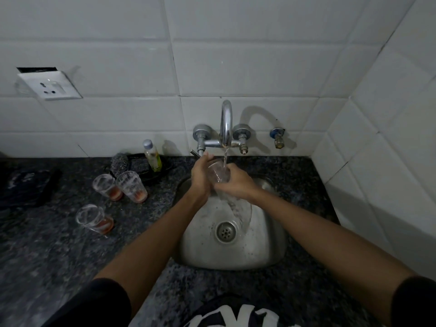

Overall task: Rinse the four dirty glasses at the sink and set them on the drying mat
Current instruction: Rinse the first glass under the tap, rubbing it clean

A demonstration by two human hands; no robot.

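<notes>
While tap water streams in, a clear tumbler glass (218,173) sits gripped between both hands: left hand (201,177) at nine o'clock, right hand (232,182) at four o'clock.

White wall tiles (132,67), speckled dark-grey countertop (59,251), reddish dregs in glasses (107,187).

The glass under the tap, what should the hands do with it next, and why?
Probably tip the glass to pour the water into the sink. Both hands, left hand and right hand, hold it under the running tap, and three dirty glasses wait on the counter.
</notes>
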